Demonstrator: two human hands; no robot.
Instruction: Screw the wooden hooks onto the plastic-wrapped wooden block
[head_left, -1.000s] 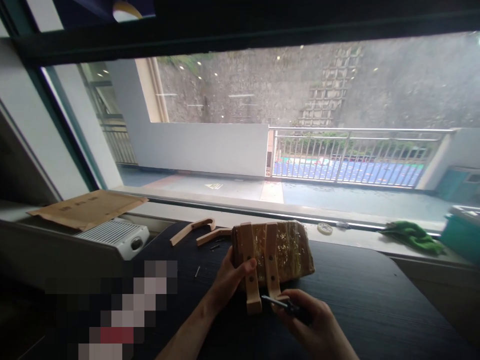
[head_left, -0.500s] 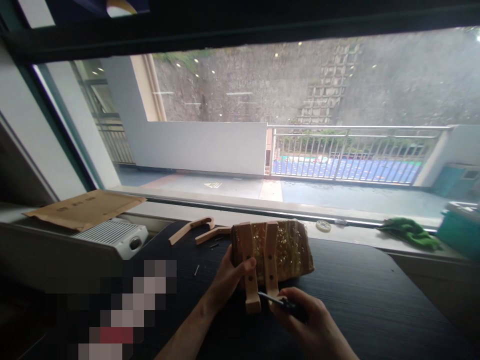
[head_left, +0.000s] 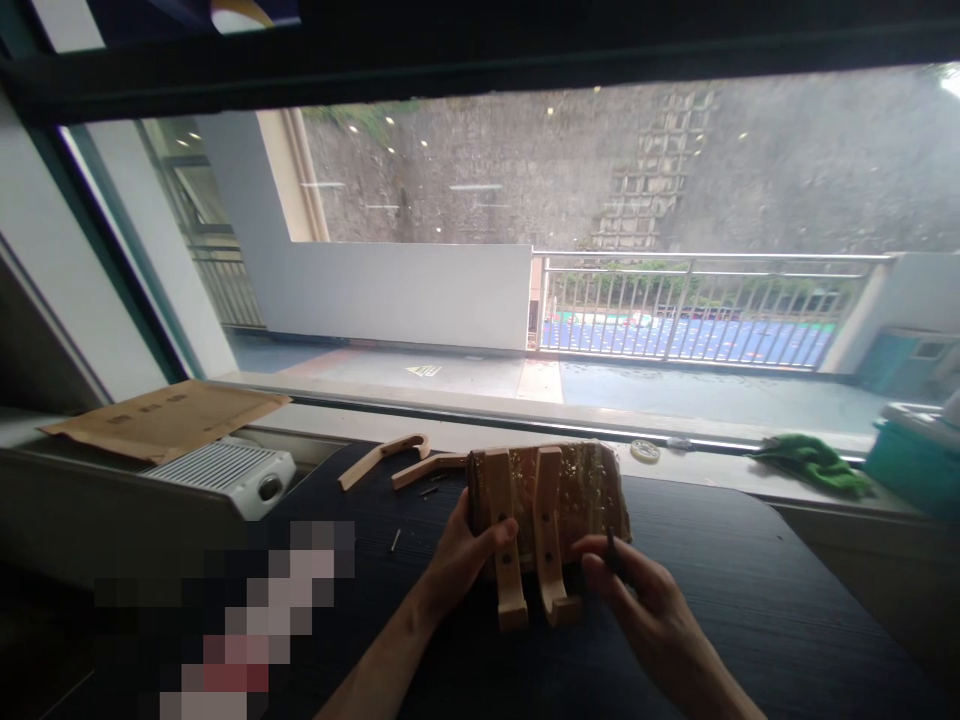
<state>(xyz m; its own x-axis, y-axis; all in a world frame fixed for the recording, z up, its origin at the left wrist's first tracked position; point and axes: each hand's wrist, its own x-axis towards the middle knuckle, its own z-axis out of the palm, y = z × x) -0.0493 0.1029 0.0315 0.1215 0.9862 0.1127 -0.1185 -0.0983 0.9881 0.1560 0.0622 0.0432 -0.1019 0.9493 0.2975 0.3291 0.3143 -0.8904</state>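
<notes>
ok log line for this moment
left hand grips wrapped block | right hand holds dark tool beside it | two hooks mounted | loose hooks behind

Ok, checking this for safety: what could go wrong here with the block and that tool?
The left hand alone steadies the wrapped block; its glossy wrap could let it slip. The dark tool in the right hand, beside the block, could skid off it. Loose screws on the dark table are easily lost.

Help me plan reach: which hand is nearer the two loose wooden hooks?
Left. The left hand grips the wrapped block's left edge, right of the loose hooks; the right hand, holding a dark tool, is at the block's right end.
</notes>
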